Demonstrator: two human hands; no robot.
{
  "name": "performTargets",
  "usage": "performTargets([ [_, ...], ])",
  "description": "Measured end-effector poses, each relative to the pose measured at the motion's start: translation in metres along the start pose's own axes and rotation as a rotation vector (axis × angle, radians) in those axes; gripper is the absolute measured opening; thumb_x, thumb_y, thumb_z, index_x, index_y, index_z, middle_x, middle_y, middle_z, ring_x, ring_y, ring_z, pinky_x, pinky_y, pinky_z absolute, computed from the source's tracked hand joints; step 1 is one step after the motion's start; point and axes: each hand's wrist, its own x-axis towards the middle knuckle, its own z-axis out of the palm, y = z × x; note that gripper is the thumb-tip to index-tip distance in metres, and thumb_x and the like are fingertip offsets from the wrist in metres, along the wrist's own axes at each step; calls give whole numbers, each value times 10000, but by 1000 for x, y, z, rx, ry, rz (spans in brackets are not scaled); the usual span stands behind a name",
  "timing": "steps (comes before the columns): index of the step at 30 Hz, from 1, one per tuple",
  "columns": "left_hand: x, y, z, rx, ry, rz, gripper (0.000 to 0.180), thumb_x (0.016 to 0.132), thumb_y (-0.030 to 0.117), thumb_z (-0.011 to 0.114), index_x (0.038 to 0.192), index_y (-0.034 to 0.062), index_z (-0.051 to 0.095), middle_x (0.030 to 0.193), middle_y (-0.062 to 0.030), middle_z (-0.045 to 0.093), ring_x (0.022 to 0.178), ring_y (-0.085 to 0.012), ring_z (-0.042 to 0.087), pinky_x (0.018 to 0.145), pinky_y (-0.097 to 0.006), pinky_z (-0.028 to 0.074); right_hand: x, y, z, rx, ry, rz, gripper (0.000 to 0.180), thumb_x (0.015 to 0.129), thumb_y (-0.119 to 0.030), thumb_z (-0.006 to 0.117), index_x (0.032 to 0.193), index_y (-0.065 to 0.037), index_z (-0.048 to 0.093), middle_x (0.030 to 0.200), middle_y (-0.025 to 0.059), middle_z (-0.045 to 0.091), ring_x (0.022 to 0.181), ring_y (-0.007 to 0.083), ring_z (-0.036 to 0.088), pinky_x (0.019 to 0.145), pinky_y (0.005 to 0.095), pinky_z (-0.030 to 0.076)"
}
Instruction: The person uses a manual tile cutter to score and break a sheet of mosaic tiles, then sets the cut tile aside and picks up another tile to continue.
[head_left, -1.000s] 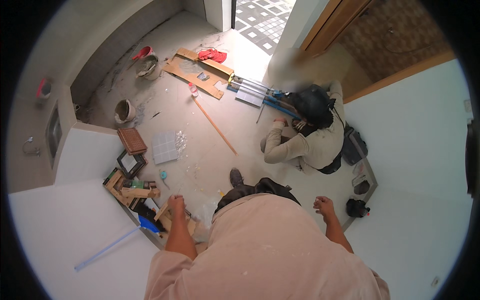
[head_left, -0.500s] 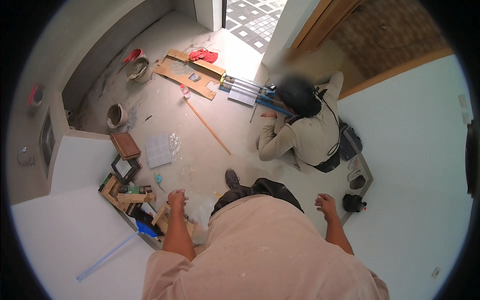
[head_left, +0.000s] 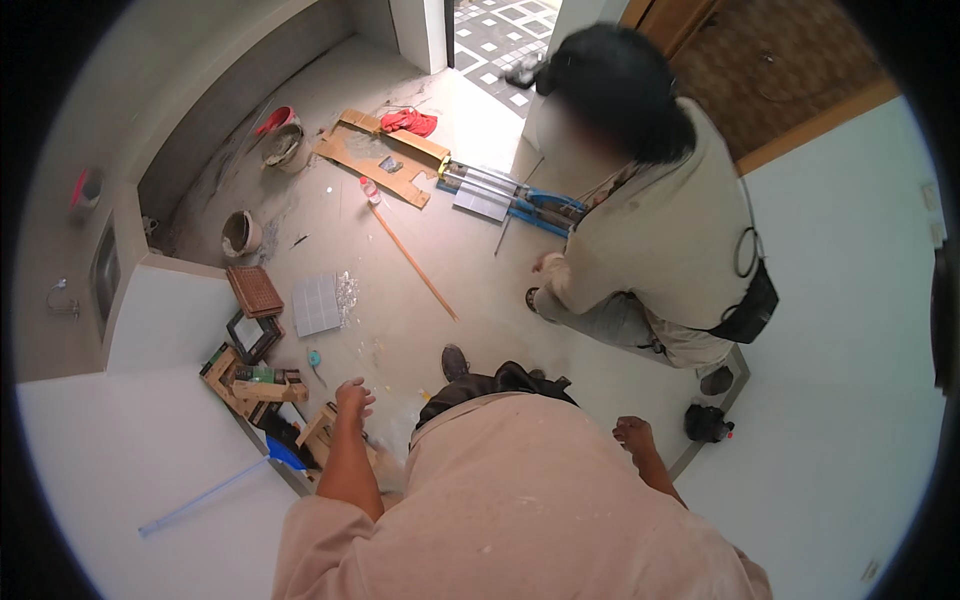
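I see my left hand (head_left: 354,398) hanging loose with the fingers half curled, gripping nothing and touching nothing; it hovers above the floor just beside a heap of cardboard boxes (head_left: 262,388) stacked against the low white ledge (head_left: 160,470). My right hand (head_left: 633,434) is also loose, fingers bent lightly, with nothing in it, held out over the bare concrete floor (head_left: 470,300) near a small black object (head_left: 708,423) at the edge of the white wall. The boxes are the nearest things to my left hand, down and to its left, not in contact. A white tile (head_left: 317,305) and a brown grid mat (head_left: 255,291) lie further out, and a long wooden stick (head_left: 413,262) lies slantwise across the floor. A second person (head_left: 660,230) crouches ahead on my right, filling much of the space before the doorway, with a tile cutter (head_left: 510,195) beside them. Two buckets (head_left: 241,233) stand by the grey wall.
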Motion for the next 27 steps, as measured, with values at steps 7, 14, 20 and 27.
performTargets([
  [7, -54, 1, 77, 109, -152, 35, 504, 918, 86, 520, 1417, 68, 588, 1094, -136, 690, 892, -237, 673, 738, -424, 522, 22, 17, -56, 7, -23, 41, 175, 942, -156, 631, 1065, -47, 691, 859, 108, 729, 733, 219, 703, 655, 356, 559],
  [14, -118, 19, 163, 574, -338, 585, 397, 893, 225, 670, 1223, 9, 716, 1147, -250, 723, 1060, -353, 708, 943, -423, 548, 81, 60, -100, -386, -279, -277, 167, 953, -170, 652, 963, -15, 714, 853, 104, 741, 774, 230, 744, 674, 381, 576],
  [20, -142, 41, 193, 902, -421, 557, 392, 906, 310, 716, 1197, 48, 742, 1156, -242, 719, 1114, -405, 678, 996, -457, 524, 103, 36, -87, -643, -388, -455, 232, 968, -236, 660, 918, -16, 713, 817, 77, 717, 748, 189, 704, 659, 349, 554],
  [27, -92, 98, 216, 946, -526, 518, 271, 872, 283, 760, 1052, 83, 790, 1057, -193, 752, 1036, -387, 706, 945, -446, 547, 110, -60, -26, -567, -353, -540, 314, 972, -289, 654, 959, 18, 722, 823, 102, 710, 740, 215, 664, 669, 378, 538],
])
